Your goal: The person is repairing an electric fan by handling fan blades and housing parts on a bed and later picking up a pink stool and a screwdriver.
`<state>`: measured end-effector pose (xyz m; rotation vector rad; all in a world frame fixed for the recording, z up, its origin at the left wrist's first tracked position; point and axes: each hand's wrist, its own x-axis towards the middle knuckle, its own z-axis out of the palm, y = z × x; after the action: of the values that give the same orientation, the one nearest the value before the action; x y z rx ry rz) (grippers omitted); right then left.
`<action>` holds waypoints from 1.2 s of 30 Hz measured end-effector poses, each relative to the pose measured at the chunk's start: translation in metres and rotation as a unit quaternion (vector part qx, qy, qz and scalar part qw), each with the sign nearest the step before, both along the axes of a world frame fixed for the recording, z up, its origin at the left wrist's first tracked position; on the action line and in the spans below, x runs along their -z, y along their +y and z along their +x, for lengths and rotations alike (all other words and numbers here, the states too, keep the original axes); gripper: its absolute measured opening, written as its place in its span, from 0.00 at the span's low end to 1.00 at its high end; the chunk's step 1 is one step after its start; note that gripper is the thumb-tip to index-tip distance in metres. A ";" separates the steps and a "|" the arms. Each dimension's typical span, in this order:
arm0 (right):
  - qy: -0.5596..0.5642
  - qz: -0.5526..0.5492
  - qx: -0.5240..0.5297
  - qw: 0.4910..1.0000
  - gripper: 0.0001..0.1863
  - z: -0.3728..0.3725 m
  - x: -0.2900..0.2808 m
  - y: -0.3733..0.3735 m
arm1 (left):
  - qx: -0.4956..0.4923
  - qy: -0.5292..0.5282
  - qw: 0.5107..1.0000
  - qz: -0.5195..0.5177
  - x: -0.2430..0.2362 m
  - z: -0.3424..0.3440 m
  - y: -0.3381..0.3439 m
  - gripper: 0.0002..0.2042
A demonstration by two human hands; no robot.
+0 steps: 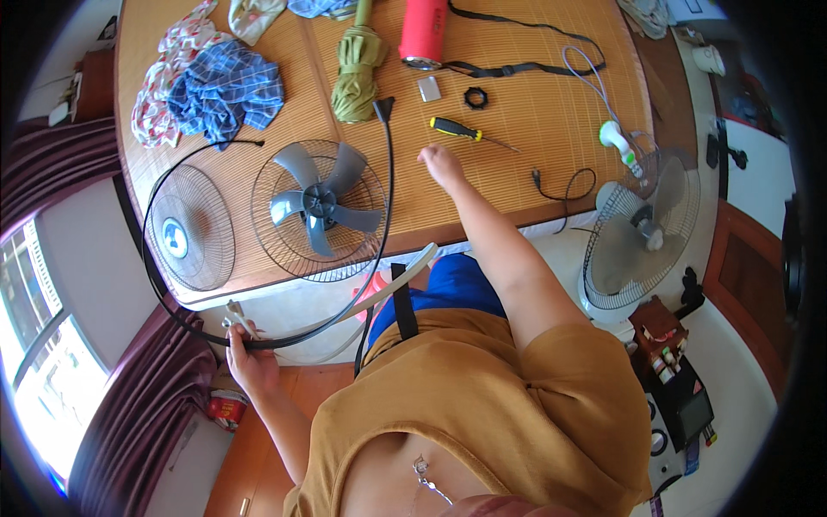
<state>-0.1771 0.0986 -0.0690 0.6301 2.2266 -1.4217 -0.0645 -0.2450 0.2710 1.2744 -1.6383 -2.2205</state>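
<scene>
My left hand [250,362], at lower left off the bed's edge, is closed round a black band [284,341] and pale bands [388,284]; the black one loops up onto the woven mat. My right hand [444,168] is over the mat with curled fingers and nothing visible in them, just below a yellow-and-black screwdriver [457,129]. To its left lie a wire fan guard with grey blades [317,200] and another guard with a round centre badge [175,234]. A black ring [476,98] and a small silver rectangle [429,89] lie beyond the screwdriver.
Cloths [226,90], an olive bundle [355,73] and a red cylinder with strap [422,34] lie along the far side of the mat [508,198]. A standing fan [637,233] is at the right, with cords near it. A curtained window [34,345] is at left.
</scene>
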 end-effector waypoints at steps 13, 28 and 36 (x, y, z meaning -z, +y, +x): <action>-0.140 0.000 -0.187 0.972 0.27 0.007 -0.023 -0.103 | -0.009 0.008 0.999 -0.042 -0.004 0.008 0.002 0.09; 0.004 -0.053 -0.111 0.992 0.15 0.044 -0.012 -0.047 | -0.018 0.004 0.999 -0.036 -0.016 0.003 -0.001 0.09; -0.024 -0.027 -0.036 0.999 0.11 0.047 -0.059 0.002 | -0.002 0.046 0.999 -0.021 -0.017 -0.001 -0.016 0.07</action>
<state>-0.1297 0.1003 -0.0095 0.5543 2.1438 -1.4104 -0.0650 -0.2608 0.2878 1.1459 -1.6383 -2.1952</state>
